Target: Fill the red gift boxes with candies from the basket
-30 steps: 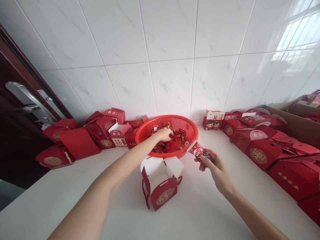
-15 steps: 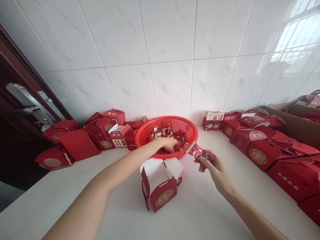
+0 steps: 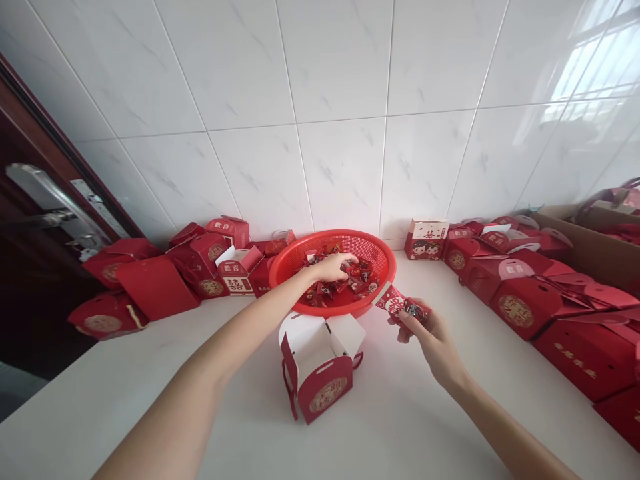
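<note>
We see the wrapped sweets [image 3: 357,285] heaped in one red plastic basket [image 3: 285,267] at the centre of the frame. Half a second ago our left hand [image 3: 331,268] was pressed into the heap toward the near right rim; now it sits higher, over the middle, its fingers curled at the sweets, though we cannot tell whether they grip one. Our right hand [image 3: 433,333], right of centre, is where it was, its fingers grasping one red packet [image 3: 393,301] with a pale end, beside the rim. Just below the basket, one open red box [image 3: 327,393] stands on the white surface [image 3: 410,413], flaps up, white lining showing. Red boxes crowd the left [image 3: 160,287] and right of the frame; one box with two cartoon faces [image 3: 426,241] stands by the wall. One cardboard carton [image 3: 570,235] at the right edge holds red things.
</note>
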`<action>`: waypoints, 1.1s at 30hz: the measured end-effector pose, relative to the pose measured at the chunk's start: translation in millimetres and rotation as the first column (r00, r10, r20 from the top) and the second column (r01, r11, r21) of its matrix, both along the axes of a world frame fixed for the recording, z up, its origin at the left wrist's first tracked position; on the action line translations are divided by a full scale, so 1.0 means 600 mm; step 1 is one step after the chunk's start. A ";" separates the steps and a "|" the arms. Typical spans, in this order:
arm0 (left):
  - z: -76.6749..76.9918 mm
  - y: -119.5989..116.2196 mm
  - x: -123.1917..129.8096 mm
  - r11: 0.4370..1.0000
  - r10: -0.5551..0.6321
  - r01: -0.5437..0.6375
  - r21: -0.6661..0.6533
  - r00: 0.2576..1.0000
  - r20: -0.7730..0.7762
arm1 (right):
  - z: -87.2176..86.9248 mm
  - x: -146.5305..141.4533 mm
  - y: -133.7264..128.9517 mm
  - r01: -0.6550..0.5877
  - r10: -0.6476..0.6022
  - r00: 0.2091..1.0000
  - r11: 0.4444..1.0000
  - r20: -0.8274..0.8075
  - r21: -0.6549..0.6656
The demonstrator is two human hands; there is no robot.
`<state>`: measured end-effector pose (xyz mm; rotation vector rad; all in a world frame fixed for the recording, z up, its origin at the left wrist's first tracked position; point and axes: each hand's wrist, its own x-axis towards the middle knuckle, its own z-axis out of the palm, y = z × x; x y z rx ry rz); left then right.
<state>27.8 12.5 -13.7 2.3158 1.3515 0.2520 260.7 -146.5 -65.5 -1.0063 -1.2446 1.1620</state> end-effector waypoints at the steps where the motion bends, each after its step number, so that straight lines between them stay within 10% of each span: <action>1: -0.001 0.001 0.000 1.000 -0.005 0.005 0.000 1.000 0.015 | 0.000 0.000 0.000 0.000 0.000 1.000 1.000 0.001 0.001; 21: -0.001 0.052 0.086 0.992 -0.124 0.122 -0.019 0.983 -0.138 | 0.006 0.002 0.003 0.021 -0.021 0.999 1.000 -0.044 -0.003; 25: -0.010 0.003 0.075 0.995 -0.101 0.102 -0.002 0.986 -0.135 | 0.004 0.003 0.007 0.039 -0.040 0.998 0.999 -0.047 -0.019; 33: -0.046 -0.174 -0.100 0.996 -0.008 0.006 0.086 1.000 0.017 | 0.004 0.002 0.010 0.044 -0.049 0.994 0.997 -0.093 -0.057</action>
